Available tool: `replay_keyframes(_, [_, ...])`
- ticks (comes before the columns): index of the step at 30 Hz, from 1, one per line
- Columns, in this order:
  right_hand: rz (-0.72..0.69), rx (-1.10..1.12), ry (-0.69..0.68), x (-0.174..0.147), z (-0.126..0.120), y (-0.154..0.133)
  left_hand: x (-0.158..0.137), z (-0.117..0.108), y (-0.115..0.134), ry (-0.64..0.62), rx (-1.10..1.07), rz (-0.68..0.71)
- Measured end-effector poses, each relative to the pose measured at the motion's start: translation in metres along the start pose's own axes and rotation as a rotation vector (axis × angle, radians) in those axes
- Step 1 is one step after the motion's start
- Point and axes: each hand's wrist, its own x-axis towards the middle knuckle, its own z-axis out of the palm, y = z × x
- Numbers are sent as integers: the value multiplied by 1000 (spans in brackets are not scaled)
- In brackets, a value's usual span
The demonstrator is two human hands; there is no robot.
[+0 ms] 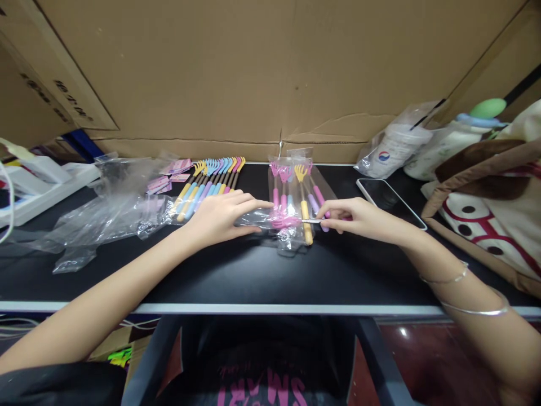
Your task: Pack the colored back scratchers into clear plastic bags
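My left hand [224, 217] has its thumb and index finger at the edges of a clear plastic bag [256, 217], pinning its mouth above the desk. My right hand [349, 217] pinches the silver shaft of a pink back scratcher [286, 221]. Its claw head points left, at the bag's opening; I cannot tell how far inside it is. Beneath and behind lie bagged back scratchers [301, 189] with pink, yellow and purple handles. A row of loose back scratchers [217, 180] in several colours is behind my left hand.
Crumpled clear bags [114, 208] and pink cards [163, 179] lie left, near a white power strip [46, 192]. To the right are a phone [391, 200], a bagged cup [395, 149] and a fabric bag [486, 208]. A cardboard wall [236, 73] closes the back.
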Motion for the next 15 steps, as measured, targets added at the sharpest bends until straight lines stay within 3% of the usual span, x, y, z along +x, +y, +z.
replay_keyframes(9, [53,2,24,-7,-16,-8,0,-1,-3,-22,-14,-114])
replay_keyframes(15, [53,38,24,-3,-8,-6,0,0,-2,-83,-56,-63])
